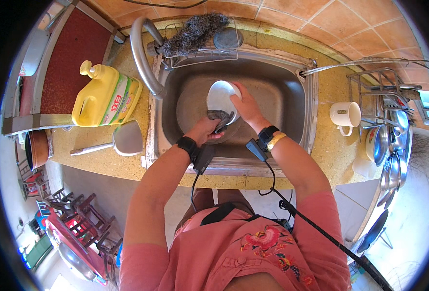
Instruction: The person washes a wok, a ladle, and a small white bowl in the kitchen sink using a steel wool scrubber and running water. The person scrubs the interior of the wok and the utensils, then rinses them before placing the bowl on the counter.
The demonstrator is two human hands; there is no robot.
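Observation:
A white bowl [220, 96] is tilted on its side over the stainless steel sink [287, 109], its hollow facing up and left. My right hand [246, 105] grips the bowl by its right side, thumb over the rim. In my left hand [202, 130] is a dark grey scrubbing cloth [220, 118], pressed against the bowl's lower rim. Beneath the bowl, a large round shape [190, 98] shows in the basin; whether it is a lid or a shallow pan I cannot tell. The curved faucet [141, 54] rises at the sink's left corner.
On the left counter stand a yellow detergent jug [105, 96] and a metal spatula [127, 138]. Behind the sink, a wire rack [203, 60] holds steel-wool scrubbers [196, 34]. To the right are a white mug [345, 114] and stacked metal bowls [394, 167]. Cables hang from both wrists.

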